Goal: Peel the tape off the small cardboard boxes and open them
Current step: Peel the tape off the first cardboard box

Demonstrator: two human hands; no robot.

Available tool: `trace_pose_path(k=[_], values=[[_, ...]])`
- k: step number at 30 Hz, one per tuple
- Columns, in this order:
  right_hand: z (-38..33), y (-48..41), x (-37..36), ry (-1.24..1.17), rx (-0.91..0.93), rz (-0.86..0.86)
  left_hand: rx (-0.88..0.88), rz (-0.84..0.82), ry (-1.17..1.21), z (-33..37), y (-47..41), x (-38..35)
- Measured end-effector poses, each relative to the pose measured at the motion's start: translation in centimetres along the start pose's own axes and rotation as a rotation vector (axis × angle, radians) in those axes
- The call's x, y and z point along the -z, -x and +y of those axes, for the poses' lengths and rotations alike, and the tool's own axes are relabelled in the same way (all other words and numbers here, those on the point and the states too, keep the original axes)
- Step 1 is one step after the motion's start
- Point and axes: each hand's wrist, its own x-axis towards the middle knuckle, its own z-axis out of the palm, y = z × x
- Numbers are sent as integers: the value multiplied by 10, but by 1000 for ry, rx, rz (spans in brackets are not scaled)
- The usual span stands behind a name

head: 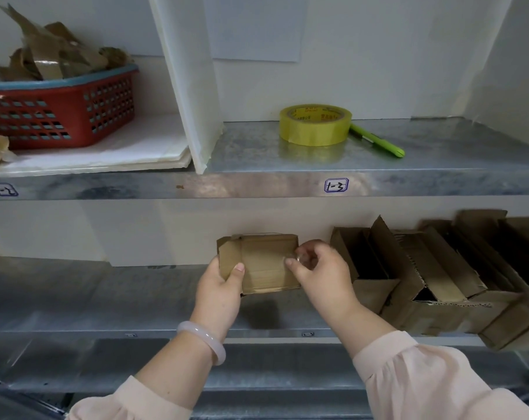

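Over lower shelf (105, 298), centre: holding small cardboard box (263, 262) clear of the metal. Gripping its left end with left hand (221, 286), thumb pressed on front face. Pinching at the right edge with right hand (321, 268), fingers curled, seemingly on a lifted end of clear tape (300, 257). Judged mid-peel; flaps not yet open. Next: needs a steady pull along the seam while bracing the box, then lifting flaps. Cannot tell how much tape is free, nor see the box's far side. Just right: opened boxes (433, 268), cut off at the frame edge.
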Motion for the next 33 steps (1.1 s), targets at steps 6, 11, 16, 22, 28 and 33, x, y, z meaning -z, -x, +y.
trace_pose_path(k=[6,11,16,22,28,33], values=[[8,-12,3,-390,-240,-115,70,39,88,-5,-6,6],[7,-14,14,-740,-408,-231,236,101,261,-12,-17,16],[13,-26,29,-801,-456,-165,266,169,370,-7,-27,34],[19,-37,46,-852,-487,-100,283,186,413,-4,-34,57],[27,-45,53,-1052,-649,38,341,197,432,-11,-32,69],[30,-50,60,-1141,-717,135,373,161,378,-17,-34,82]])
